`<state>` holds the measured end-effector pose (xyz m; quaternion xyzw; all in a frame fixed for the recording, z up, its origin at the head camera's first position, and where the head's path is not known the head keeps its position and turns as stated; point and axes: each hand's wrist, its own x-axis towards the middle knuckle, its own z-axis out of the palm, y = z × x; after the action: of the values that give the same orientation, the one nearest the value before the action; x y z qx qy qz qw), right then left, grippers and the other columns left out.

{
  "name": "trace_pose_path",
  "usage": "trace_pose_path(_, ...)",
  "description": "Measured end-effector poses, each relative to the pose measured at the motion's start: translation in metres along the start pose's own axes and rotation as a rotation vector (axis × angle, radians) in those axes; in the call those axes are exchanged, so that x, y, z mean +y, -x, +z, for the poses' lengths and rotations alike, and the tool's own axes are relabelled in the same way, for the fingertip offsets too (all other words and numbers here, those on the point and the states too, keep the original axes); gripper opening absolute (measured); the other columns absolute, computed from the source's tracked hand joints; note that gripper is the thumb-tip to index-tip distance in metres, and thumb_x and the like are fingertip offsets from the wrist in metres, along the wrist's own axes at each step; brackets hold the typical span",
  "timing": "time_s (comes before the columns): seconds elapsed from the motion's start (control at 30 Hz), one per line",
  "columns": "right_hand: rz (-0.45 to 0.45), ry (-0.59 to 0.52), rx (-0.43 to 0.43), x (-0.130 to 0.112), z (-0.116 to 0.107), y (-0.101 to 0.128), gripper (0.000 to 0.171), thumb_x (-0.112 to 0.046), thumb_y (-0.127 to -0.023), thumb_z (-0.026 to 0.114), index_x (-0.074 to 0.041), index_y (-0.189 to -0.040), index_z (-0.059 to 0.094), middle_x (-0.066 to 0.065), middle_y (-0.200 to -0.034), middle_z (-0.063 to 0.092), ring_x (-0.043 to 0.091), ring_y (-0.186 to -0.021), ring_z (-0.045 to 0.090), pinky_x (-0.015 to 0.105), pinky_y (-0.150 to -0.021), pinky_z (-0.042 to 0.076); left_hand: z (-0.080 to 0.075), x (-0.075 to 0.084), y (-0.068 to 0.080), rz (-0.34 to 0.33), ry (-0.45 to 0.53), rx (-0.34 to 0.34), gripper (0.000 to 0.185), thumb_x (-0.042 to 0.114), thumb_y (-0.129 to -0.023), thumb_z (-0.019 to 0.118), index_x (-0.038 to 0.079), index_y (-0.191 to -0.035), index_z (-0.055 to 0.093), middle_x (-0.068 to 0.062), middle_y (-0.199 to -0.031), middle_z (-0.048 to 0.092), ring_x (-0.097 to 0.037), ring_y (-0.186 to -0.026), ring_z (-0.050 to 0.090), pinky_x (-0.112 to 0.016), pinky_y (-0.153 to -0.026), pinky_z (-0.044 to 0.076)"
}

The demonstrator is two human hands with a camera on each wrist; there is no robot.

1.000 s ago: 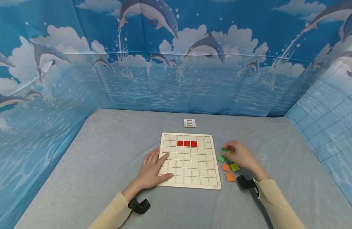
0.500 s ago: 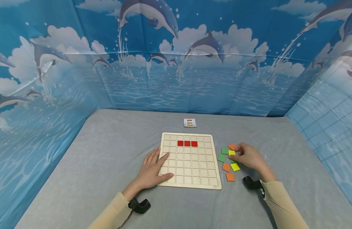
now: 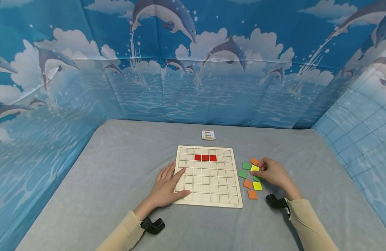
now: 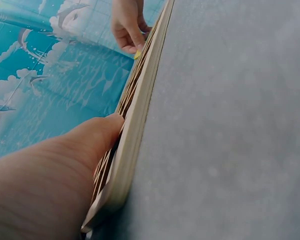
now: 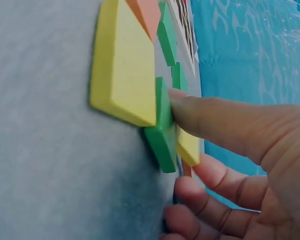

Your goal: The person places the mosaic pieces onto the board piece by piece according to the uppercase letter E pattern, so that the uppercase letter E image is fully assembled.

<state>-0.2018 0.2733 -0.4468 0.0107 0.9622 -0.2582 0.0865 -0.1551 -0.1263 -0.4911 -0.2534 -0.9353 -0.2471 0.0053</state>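
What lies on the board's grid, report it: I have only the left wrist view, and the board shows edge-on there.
Observer: Three red tiles sit side by side in the second row from the far edge of the board.
Operator: Now the right hand. I make out only a yellow tile by it; name one of another colour.
Observer: A green tile lies close by its thumb, as the right wrist view shows.
Operator: Last, give me what is beyond the board's far edge.
Observer: A small card with a coloured grid pattern lies there, apart from the board.
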Motion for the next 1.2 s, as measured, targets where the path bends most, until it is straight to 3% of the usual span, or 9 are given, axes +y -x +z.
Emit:
trace_pose_path(0.4,-0.052,-0.047,0.069,-0.002,0.004,0.006,0.031,-0.025,-0.080,0.077,-0.005,-0.084,0.054,0.005,-0.076,0.052,0.022,-0.068,0.046,0.033,-0.057,0.034,0.000,0.000,0.000,-0.001,0.008,-0.005,0.081,0.060,-0.088,0.053,0.016,-0.151,0.028,-0.021,-0.155,0.007,-0.032,-0.142,0.003,-0.050,-0.110,0.003)
trace_pose_path(0.6,-0.177,-0.050,0.132,-0.016,0.004,0.009,0.027,-0.021,-0.079,0.078,-0.007,-0.082,0.055,0.002,-0.071,0.051,0.019,-0.063,0.046,0.032,-0.054,0.035,-0.001,0.000,0.000,0.001,0.008,-0.006,0.081,0.059,-0.088,0.054,0.016,-0.151,0.028,-0.022,-0.155,0.007,-0.033,-0.142,0.003,-0.050,-0.110,0.003)
trace_pose_path(0.77,-0.296,-0.100,0.149,-0.036,0.013,0.007,0.021,-0.017,-0.080,0.078,-0.008,-0.084,0.059,-0.001,-0.073,0.055,0.015,-0.063,0.050,0.031,-0.055,0.041,0.000,0.000,0.000,0.003,0.009,-0.002,0.081,0.059,-0.088,0.054,0.015,-0.151,0.029,-0.022,-0.155,0.007,-0.033,-0.142,0.003,-0.050,-0.110,0.003)
trace_pose_path(1.0,-0.442,-0.222,0.066,-0.079,0.034,-0.003,0.011,-0.002,-0.083,0.071,-0.005,-0.091,0.063,0.001,-0.080,0.059,0.014,-0.069,0.055,0.030,-0.060,0.046,0.000,0.000,0.000,-0.004,0.005,-0.006,0.081,0.060,-0.088,0.053,0.016,-0.151,0.028,-0.021,-0.155,0.007,-0.032,-0.142,0.003,-0.050,-0.110,0.003)
trace_pose_path(1.2,-0.526,-0.240,0.024,-0.116,0.054,-0.015,0.013,0.002,-0.084,0.066,-0.006,-0.095,0.066,0.000,-0.081,0.061,0.013,-0.070,0.055,0.030,-0.063,0.047,0.000,0.001,-0.001,-0.008,0.002,-0.003,0.080,0.060,-0.088,0.053,0.016,-0.151,0.029,-0.022,-0.155,0.008,-0.033,-0.142,0.003,-0.051,-0.110,0.003)
